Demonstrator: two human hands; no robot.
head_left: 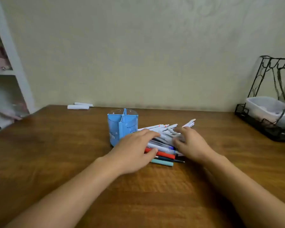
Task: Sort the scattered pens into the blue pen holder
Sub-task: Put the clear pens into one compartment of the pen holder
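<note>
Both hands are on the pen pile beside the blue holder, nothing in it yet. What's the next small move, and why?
Probably close the right hand on a few white pens at the top of the pile and lift them toward the blue pen holder. Its compartments look empty, the pile lies right beside it, and neither hand, including the left hand, shows a firm grip yet.

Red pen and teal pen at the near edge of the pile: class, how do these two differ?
The red pen lies farther from the camera; the teal pen is nearest of the pile. The left hand touches the red pen with its thumb; the teal pen is only partly hidden by that hand. Their colours differ. Both lie flat on the wooden table, roughly parallel.
</note>
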